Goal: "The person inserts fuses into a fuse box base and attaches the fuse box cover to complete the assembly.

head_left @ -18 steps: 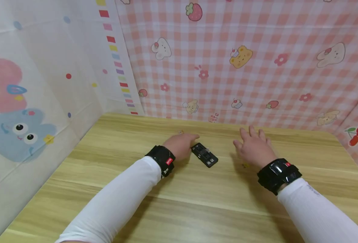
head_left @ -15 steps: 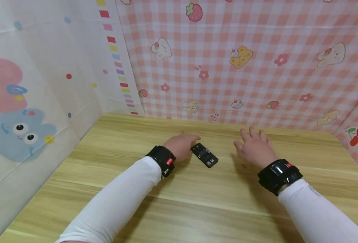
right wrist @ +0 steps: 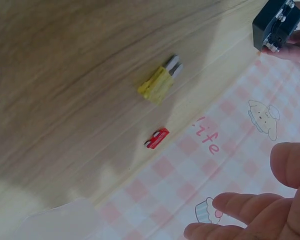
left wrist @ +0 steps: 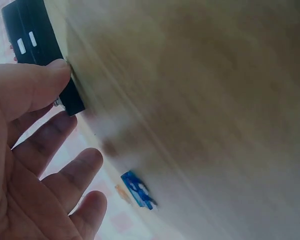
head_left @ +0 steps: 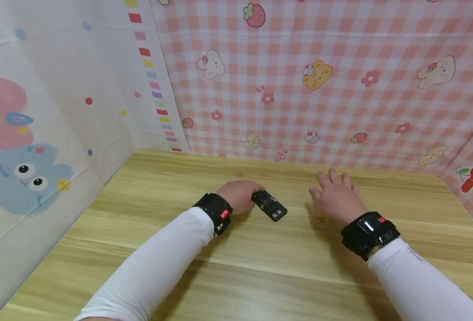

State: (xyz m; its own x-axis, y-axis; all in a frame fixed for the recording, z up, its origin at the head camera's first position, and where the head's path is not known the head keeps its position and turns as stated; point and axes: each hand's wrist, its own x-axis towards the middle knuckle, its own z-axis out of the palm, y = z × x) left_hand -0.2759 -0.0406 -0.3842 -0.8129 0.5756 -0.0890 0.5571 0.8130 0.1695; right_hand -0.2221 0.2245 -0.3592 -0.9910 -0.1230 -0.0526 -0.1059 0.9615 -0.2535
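Observation:
A black fuse holder [head_left: 269,206], a flat oblong block with metal terminals, lies slanted near the middle of the wooden table. My left hand [head_left: 240,196] pinches its far left end; the left wrist view shows the thumb [left wrist: 42,82] pressed on the block, with the other fingers loosely bent. Below them lies a blue blade fuse [left wrist: 137,190], blurred. My right hand [head_left: 337,198] hovers with spread fingers and holds nothing. Near it, in the right wrist view, are a yellow blade fuse [right wrist: 160,84] with two metal prongs and a smaller red fuse [right wrist: 156,138].
A small orange piece [left wrist: 122,193] lies beside the blue fuse. In the right wrist view a clear plastic piece [right wrist: 60,222] shows at the lower left. A pink checked cloth [head_left: 284,89] stands behind the table [head_left: 228,285], and a white printed cloth [head_left: 100,67] at the left.
My left index finger and thumb have drawn down from beyond the fuse holder onto its far end. The right hand has hardly moved.

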